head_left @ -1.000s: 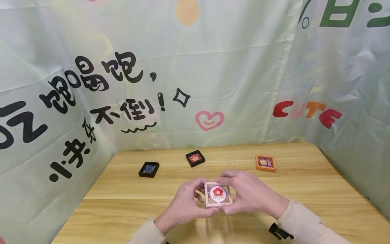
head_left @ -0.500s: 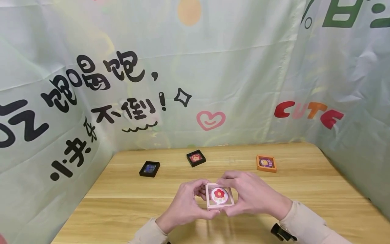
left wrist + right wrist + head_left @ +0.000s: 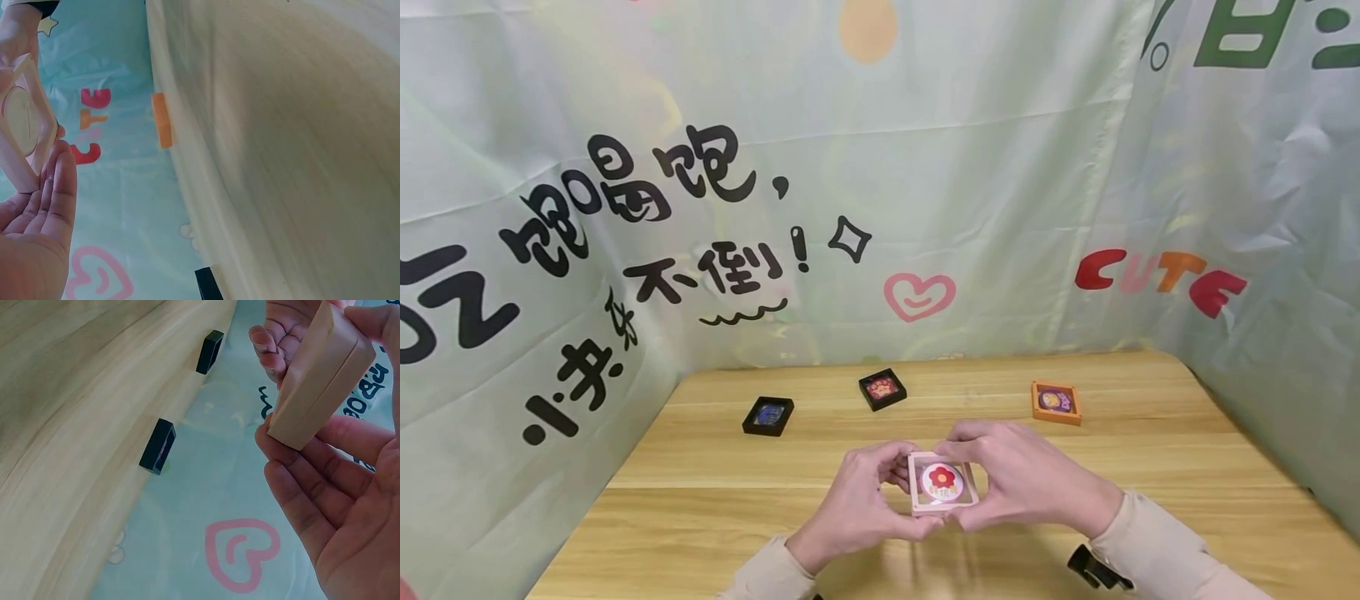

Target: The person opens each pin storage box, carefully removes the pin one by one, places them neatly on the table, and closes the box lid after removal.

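Note:
Both hands hold a pale pink square display case [image 3: 947, 507] above the near middle of the table. Through its window shows a round badge [image 3: 942, 481] with a red flower, facing the head camera. My left hand [image 3: 867, 500] has its thumb along the case's lower edge and its fingers at the left side. From the right, my right hand [image 3: 1026, 479] pinches the case between thumb below and index finger on top. The right wrist view shows the edge of the case [image 3: 325, 381] with a thin seam along it. In the left wrist view the case [image 3: 42, 115] stands tilted.
Two black cases lie toward the back of the wooden table [image 3: 700, 500]: one with a blue inset [image 3: 765, 432], one with a red inset [image 3: 889, 403]. An orange case [image 3: 1057, 417] lies back right. Printed curtains [image 3: 1000, 208] hang behind and at the sides.
The head view has shifted slightly. The pink case has come a touch nearer and to the right, with both hands still holding it. Nothing on the table has moved.

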